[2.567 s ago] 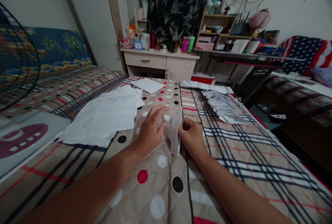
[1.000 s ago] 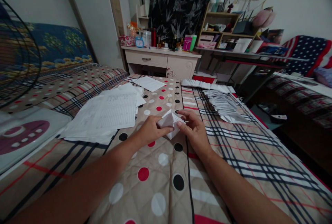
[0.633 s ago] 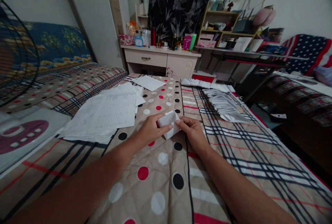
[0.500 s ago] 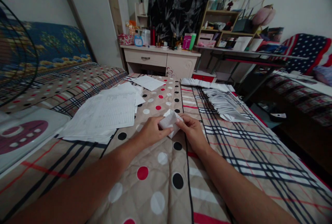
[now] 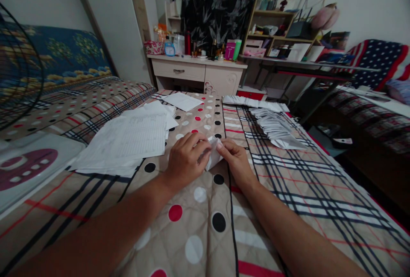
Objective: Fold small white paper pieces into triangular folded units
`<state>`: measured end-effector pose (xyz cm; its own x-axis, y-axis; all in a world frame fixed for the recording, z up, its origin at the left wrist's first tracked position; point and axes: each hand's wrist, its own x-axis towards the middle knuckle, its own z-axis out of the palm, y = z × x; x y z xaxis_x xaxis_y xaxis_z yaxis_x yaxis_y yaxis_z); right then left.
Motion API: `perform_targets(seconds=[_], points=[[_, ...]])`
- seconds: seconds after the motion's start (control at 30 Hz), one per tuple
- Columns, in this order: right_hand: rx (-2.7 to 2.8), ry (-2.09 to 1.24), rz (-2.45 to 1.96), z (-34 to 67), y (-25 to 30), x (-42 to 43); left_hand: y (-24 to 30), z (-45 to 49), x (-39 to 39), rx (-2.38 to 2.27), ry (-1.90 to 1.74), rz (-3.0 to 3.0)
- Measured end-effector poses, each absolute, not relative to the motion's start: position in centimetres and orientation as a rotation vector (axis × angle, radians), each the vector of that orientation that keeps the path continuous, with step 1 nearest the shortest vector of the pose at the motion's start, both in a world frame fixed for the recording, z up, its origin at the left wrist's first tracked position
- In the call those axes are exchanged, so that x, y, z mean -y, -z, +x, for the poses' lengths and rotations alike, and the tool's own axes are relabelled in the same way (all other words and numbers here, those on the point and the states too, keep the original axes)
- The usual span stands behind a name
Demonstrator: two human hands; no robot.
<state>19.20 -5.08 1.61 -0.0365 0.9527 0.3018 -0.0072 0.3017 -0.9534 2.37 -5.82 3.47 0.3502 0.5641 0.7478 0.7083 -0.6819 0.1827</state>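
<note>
A small folded piece of white paper [image 5: 214,157] is between my two hands, just above the polka-dot strip of the bedspread. My right hand [image 5: 235,155] pinches its right side, thumb on the near face. Curled over the paper's left edge is my left hand [image 5: 188,155], with the back of the hand turned up and the fingertips at the paper. To the left lies a stack of printed sheets [image 5: 128,136]. A fanned row of folded white papers [image 5: 275,127] rests to the right, with another row of folded papers [image 5: 254,103] behind it.
A single white sheet [image 5: 183,101] lies toward the far end of the bed. At the left are a white case with a purple oval [image 5: 28,168] and a fan guard [image 5: 40,67]. A dresser [image 5: 192,72] with bottles stands beyond the bed, beside a shelf [image 5: 272,25].
My left hand has turned over, from holding the paper's left side with the thumb on top to curling its fingers over that edge. My right hand keeps its pinch.
</note>
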Motion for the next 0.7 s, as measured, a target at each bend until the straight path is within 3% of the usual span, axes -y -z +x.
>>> perform_targets(seconds=[0.47,0.7], points=[[1.36,-0.918,-1.029,18.9,-1.73,5.18,-3.07,2.57,5.47,1.268,1.688,-2.386],[1.411,-0.933,-1.042,18.61,-1.35,5.22,-3.17,2.38,5.52,1.117,1.551,-2.361]])
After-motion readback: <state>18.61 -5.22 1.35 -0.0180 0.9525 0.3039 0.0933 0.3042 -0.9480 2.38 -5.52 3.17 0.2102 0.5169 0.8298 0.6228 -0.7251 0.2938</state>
